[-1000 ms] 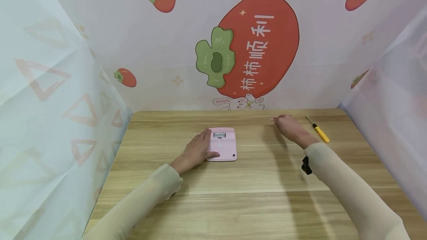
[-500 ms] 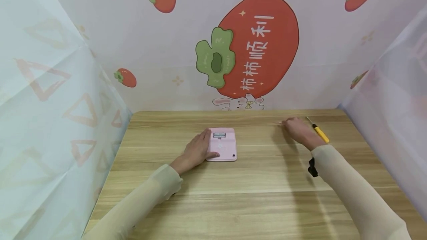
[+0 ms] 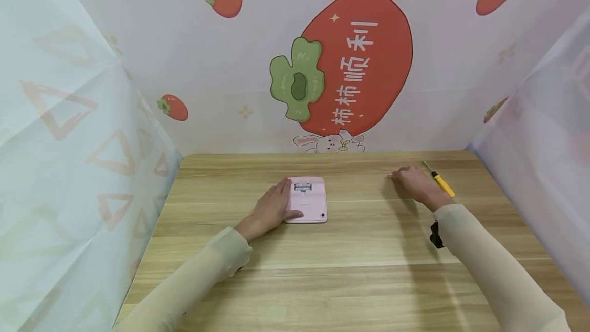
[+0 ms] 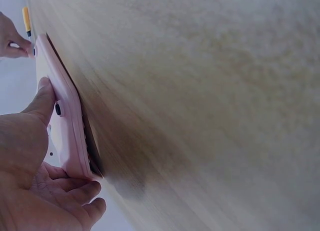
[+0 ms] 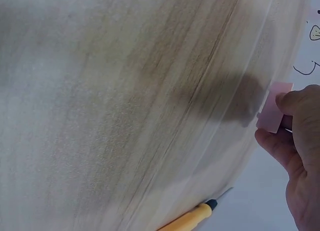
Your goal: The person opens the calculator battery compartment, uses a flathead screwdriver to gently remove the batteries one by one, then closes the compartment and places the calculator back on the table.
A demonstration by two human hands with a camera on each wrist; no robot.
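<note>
A pink calculator (image 3: 311, 209) lies face down on the wooden table, its battery compartment (image 3: 302, 187) uncovered with batteries inside. My left hand (image 3: 271, 206) holds it by the left side: the thumb (image 4: 44, 93) rests on its back and the fingers lie along the edge. Off to the right, my right hand (image 3: 417, 182) pinches a small pink battery cover (image 5: 273, 108) between thumb and fingers, just above the table. In the left wrist view the right hand (image 4: 11, 38) shows beyond the calculator.
A screwdriver (image 3: 443, 184) with a yellow handle lies right of my right hand, its shaft toward the back. Behind the table (image 3: 322, 281) stands a printed backdrop (image 3: 253, 65), and sheets hang at both sides.
My right hand has moved right and slightly toward me with the battery cover, away from the calculator. The left hand and the calculator have stayed in place.
</note>
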